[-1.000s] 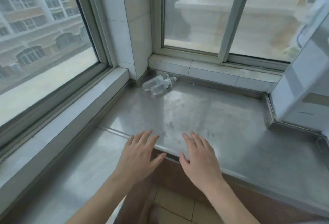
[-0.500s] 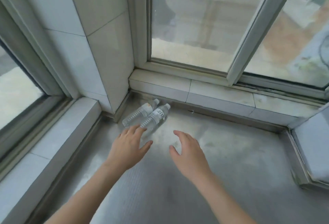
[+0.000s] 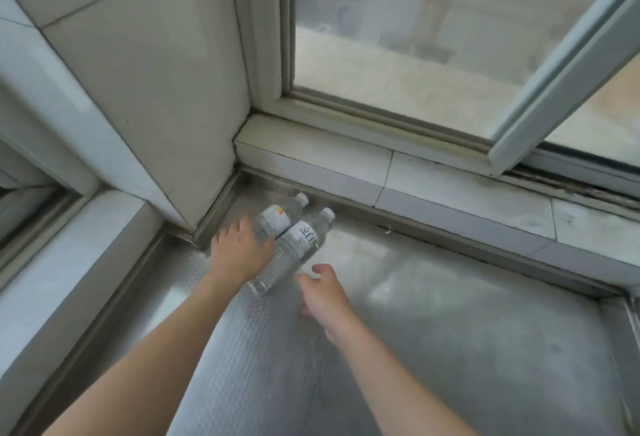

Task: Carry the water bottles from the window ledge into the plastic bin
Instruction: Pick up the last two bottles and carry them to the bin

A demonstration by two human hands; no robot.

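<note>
Two clear water bottles lie side by side on the steel window ledge (image 3: 450, 314), in the corner by the tiled pillar, caps pointing toward the window. My left hand (image 3: 239, 252) covers the lower half of the left bottle (image 3: 282, 214), fingers bent over its far side and thumb against its near side. The right bottle (image 3: 299, 245) has a white label with dark print. My right hand (image 3: 323, 292) hovers just below that bottle's base, fingers loosely curved and holding nothing. No plastic bin is in view.
A tiled pillar (image 3: 156, 89) stands directly left of the bottles. A raised tile sill (image 3: 433, 190) and the window frame (image 3: 381, 113) run behind them. A white sill (image 3: 69, 280) borders the ledge on the left.
The view has moved closer to the corner. My left hand went forward from short of the bottles onto the left bottle. My right hand advanced to the base of the right bottle.
</note>
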